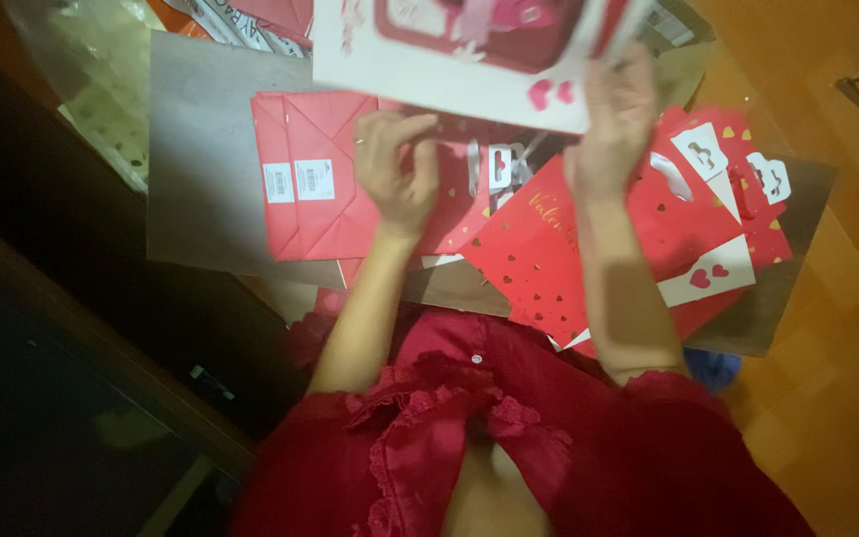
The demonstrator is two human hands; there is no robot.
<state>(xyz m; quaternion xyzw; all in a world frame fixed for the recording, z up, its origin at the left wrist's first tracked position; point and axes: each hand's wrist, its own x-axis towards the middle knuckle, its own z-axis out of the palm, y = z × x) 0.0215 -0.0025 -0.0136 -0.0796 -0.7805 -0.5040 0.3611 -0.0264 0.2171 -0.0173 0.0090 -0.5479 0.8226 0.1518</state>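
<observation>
Holding a white gift bag (449,75) with a red and pink front up over the grey board (206,149), right hand (613,124) in a clenched grip on its lower edge; left hand (397,164) released, fingers curled, resting on a flat red gift bag (315,199) beside more heart-print bags (589,254)

A flat red gift bag (315,189) lies near the left edge of the grey board (201,149), its folded base up, carrying two small white rectangular labels (297,181) side by side. Toward the right edge, several red bags with gold hearts (549,259) overlap. At the far edge, a white bag with a pink-red panel (469,70) is held raised.
</observation>
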